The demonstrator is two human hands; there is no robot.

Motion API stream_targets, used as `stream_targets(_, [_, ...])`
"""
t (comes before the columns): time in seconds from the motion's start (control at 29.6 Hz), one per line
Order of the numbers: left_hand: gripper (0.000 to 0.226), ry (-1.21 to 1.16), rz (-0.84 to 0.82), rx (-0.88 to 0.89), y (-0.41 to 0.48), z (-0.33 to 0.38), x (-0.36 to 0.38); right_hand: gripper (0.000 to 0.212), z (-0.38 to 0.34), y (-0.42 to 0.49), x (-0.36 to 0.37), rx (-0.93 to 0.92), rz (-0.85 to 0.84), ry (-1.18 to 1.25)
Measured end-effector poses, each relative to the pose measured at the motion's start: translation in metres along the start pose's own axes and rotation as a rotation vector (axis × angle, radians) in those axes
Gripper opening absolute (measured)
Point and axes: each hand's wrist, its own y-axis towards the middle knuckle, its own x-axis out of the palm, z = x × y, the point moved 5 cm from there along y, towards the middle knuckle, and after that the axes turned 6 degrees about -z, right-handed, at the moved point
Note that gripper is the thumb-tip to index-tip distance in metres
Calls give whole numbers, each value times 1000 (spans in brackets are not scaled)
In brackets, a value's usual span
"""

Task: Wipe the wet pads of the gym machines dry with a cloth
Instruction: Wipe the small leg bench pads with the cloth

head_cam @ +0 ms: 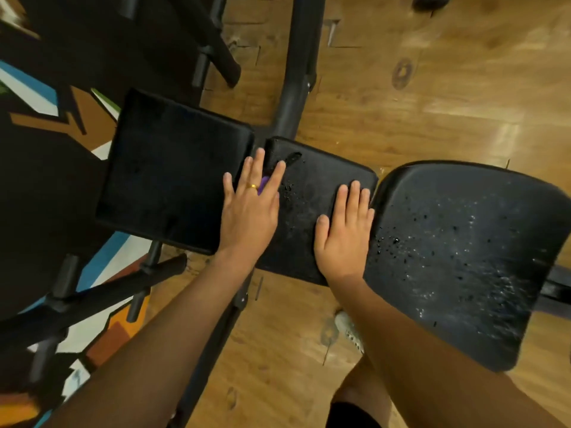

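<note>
Three black pads lie in a row. The left pad looks dull, with no droplets showing. Water drops cover part of the middle pad and much of the large right pad. My left hand presses flat, fingers spread, over the gap between the left and middle pads. A small piece of purple cloth shows between its fingers; the rest is hidden under the palm. My right hand rests flat and empty on the right end of the middle pad.
A thick black frame tube runs away from under the pads across the wooden floor. Black bars with pegs stick out at lower left over a painted floor. My shoe stands below the middle pad.
</note>
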Motion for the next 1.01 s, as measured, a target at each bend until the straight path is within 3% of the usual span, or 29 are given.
stream_targets(0.41, [61, 54, 82, 173, 59, 9, -19, 60, 7, 3, 1, -13, 28, 13])
stream_targets(0.64, [55, -60, 12, 182, 68, 9, -13, 60, 5, 3, 1, -9, 67, 16])
stream_targets(1.01, [66, -91, -13, 116, -24, -7, 14, 61, 1, 2, 2, -6, 70, -11])
